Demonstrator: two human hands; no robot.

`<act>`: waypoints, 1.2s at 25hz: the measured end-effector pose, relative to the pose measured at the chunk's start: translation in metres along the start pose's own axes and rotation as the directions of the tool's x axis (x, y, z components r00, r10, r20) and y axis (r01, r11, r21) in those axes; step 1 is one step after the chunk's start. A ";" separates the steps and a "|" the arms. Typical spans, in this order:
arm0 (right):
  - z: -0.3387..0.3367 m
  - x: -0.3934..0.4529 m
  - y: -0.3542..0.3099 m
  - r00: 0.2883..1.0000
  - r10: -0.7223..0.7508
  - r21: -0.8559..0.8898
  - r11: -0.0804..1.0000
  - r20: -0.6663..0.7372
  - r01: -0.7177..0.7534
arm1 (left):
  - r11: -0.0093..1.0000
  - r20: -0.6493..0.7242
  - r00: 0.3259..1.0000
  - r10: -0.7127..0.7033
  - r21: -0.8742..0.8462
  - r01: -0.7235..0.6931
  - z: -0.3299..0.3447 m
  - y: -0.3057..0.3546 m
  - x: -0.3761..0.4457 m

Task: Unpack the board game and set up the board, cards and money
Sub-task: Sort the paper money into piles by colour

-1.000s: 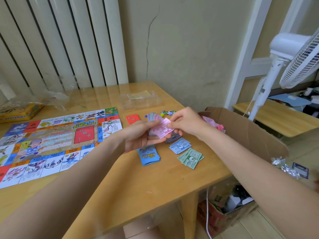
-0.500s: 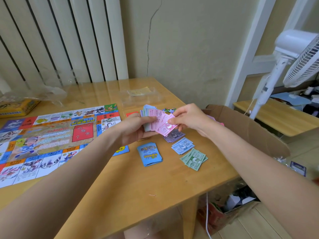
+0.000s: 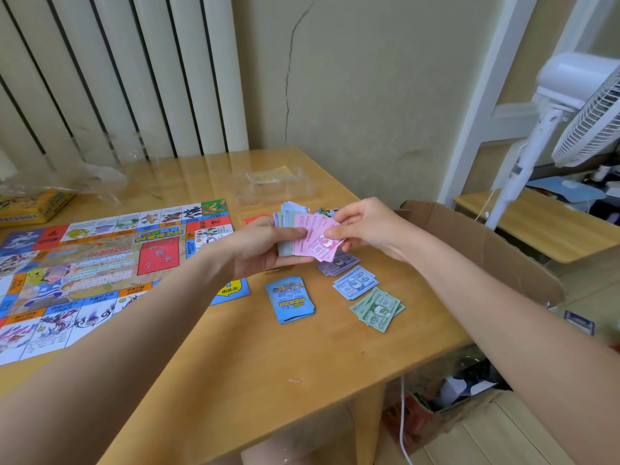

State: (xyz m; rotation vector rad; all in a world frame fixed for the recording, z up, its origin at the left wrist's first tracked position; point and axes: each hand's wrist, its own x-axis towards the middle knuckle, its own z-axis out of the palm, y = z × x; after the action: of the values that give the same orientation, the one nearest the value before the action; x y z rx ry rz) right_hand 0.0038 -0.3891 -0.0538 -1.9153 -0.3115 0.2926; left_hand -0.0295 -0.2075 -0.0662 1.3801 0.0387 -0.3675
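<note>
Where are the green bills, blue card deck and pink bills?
green bills (image 3: 377,309), head view, middle of the pile
blue card deck (image 3: 290,299), head view, top card
pink bills (image 3: 317,241), head view, front bill's face

Above the wooden surface (image 3: 255,357), the left hand (image 3: 258,250) grips a fanned stack of play money (image 3: 302,236) while the right hand (image 3: 365,226) pinches a pink note (image 3: 323,248). Below lie purple notes (image 3: 337,265), blue notes (image 3: 355,282), green notes (image 3: 377,308) and a blue card deck (image 3: 290,299). The board (image 3: 94,266) lies flat at left.
</note>
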 end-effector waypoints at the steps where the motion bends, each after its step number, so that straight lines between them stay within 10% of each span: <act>1: 0.001 -0.001 -0.001 1.000 -0.004 0.006 1.000 0.018 0.004 | 0.998 -0.015 1.000 0.011 0.056 -0.010 0.001 -0.001 0.000; 21: 0.003 0.010 0.005 0.998 -0.025 0.037 0.999 0.049 0.023 | 0.994 -0.197 0.975 0.105 0.024 -0.103 -0.004 -0.001 0.018; 30: -0.010 0.043 0.025 0.945 0.187 0.219 0.967 -0.267 -0.130 | 0.985 -0.329 0.942 0.069 -0.127 -0.116 -0.028 0.005 0.028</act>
State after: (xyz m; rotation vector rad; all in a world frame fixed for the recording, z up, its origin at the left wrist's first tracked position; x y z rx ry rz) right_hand 0.0493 -0.3913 -0.0759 -1.7572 0.0654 0.1430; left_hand 0.0033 -0.1862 -0.0737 1.2805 0.2657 -0.0541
